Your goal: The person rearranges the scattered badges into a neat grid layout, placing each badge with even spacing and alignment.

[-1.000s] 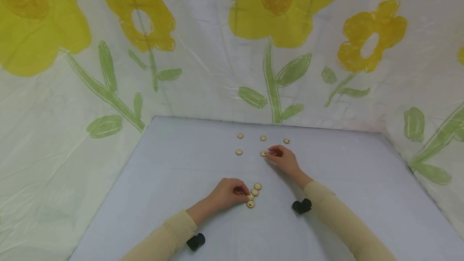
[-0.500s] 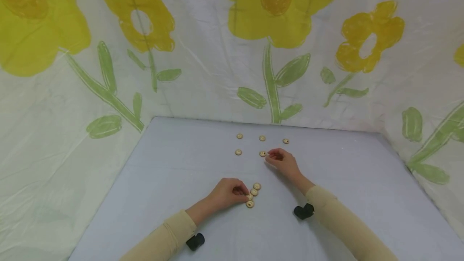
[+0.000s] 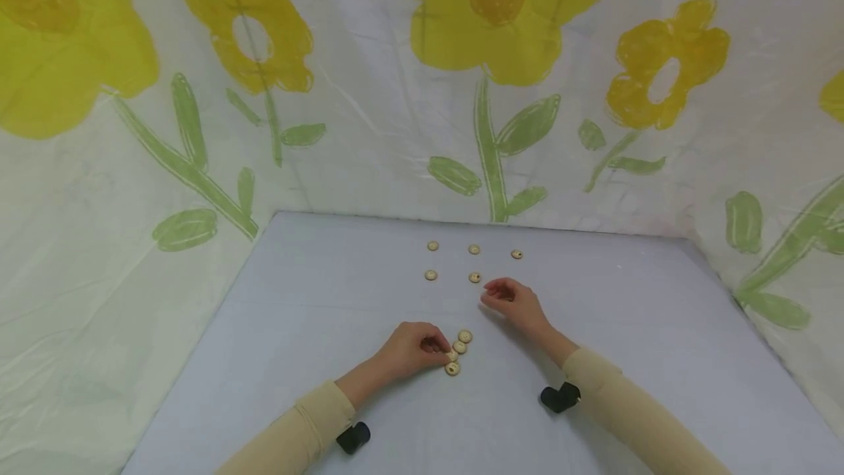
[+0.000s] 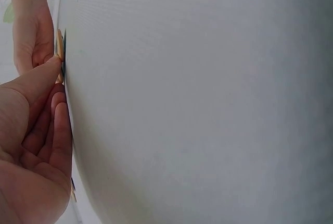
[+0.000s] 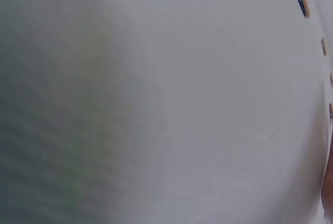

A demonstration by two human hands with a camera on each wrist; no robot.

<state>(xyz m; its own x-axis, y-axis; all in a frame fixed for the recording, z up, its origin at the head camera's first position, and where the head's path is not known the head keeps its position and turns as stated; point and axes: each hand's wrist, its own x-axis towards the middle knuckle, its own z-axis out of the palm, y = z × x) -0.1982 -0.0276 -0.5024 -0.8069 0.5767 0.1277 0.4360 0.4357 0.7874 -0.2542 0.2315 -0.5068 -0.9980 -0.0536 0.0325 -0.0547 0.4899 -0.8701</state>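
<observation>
Small round wooden discs with dark marks, like buttons, lie flat on the table. My left hand has thumb and fingertips on one wooden disc in a short, touching chain. The disc nearest the front lies just below those fingertips. In the left wrist view the thumb presses against a disc seen edge-on. My right hand hovers over the table with loosely bent fingers, nothing between them. Its fingertips are just right of and below a middle disc. Only a sliver of it shows in the right wrist view.
Farther back, several discs form two rows, among them a back right disc and a left disc. The pale table ends at a hanging sheet painted with yellow flowers. Black wrist cameras hang under both sleeves.
My right hand has let go of the middle disc in the second row and drawn back slightly toward me and to the right. The left hand keeps its place at the chain.
</observation>
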